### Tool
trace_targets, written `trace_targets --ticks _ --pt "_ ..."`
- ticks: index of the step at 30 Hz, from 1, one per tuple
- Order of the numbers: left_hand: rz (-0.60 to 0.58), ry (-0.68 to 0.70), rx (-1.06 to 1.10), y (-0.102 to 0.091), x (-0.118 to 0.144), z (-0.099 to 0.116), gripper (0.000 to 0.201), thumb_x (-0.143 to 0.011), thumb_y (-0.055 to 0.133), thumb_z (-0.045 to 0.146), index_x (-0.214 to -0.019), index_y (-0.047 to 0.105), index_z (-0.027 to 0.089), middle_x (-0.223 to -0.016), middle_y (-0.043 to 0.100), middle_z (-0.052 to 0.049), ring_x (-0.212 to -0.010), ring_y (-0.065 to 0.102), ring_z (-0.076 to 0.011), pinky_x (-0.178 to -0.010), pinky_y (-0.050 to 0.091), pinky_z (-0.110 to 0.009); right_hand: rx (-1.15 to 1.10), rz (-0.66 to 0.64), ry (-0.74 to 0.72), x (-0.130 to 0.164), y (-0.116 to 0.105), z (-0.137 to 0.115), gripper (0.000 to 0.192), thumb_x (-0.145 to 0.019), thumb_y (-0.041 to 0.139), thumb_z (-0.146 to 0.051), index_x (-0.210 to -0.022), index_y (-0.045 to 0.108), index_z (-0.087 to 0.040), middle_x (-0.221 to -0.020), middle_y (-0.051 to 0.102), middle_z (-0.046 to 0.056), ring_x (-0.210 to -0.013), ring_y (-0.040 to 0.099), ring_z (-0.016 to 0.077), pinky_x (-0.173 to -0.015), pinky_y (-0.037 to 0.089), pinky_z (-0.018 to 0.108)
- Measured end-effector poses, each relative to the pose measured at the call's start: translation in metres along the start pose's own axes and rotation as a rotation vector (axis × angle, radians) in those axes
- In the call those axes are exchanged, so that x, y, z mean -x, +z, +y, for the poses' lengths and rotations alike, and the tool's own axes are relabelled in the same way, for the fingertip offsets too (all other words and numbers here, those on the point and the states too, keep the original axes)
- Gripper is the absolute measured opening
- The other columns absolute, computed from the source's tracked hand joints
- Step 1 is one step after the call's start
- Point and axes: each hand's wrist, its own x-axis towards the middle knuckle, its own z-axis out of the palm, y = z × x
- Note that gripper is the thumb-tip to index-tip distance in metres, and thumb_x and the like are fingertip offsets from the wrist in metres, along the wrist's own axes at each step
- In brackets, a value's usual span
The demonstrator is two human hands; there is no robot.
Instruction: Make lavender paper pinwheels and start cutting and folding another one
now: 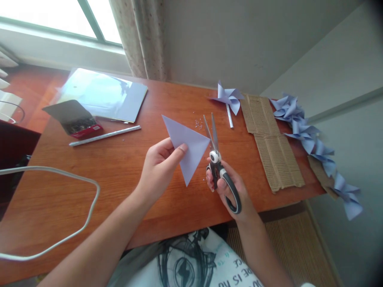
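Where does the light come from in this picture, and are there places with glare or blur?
Head view: daylight enters from the window at upper left, which is overexposed; glare whitens the plastic sleeve below it; the far right edge darkens into a vignette; the folded paper triangle and scissors in the hands look sharp.

Daylight floods in from the window (60, 20) at eleven o'clock, which is blown out to white. Glare washes the plastic sleeve (101, 93) on the desk (125, 167) at ten o'clock. Shadows are soft and faint. The centre is sharp; the three o'clock edge darkens and blurs, and straight lines bow outward.
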Motion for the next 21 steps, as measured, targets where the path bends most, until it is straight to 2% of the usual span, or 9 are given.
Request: trace_targets --ticks 13,21 --pt "0.021 -0.029 -0.046 0.0010 0.0004 0.0005 0.017 -0.080 0.079 0.032 -0.089 0.079 0.017 -0.080 0.076 -0.003 -0.078 0.067 -0.0212 -0.071 0.049 -0.027 0.067 -0.006 -0.037 -0.0018 0.0016 -0.0011 0.054 -0.081 0.078 -0.053 -0.128 0.064 -0.030 -0.095 0.059 0.003 -0.080 0.056 0.0159 -0.072 0.051 0.030" --pt "0.011 -0.044 -0.062 0.0006 0.0003 0.0003 0.018 -0.081 0.078 0.032 -0.091 0.079 0.017 -0.083 0.077 -0.003 -0.079 0.068 -0.0216 -0.071 0.049 -0.027 0.085 0.079 -0.114 -0.0011 0.0030 0.0024 0.050 -0.079 0.083 -0.043 -0.125 0.067 -0.030 -0.093 0.061 0.001 -0.083 0.057 0.0147 -0.078 0.053 0.029"
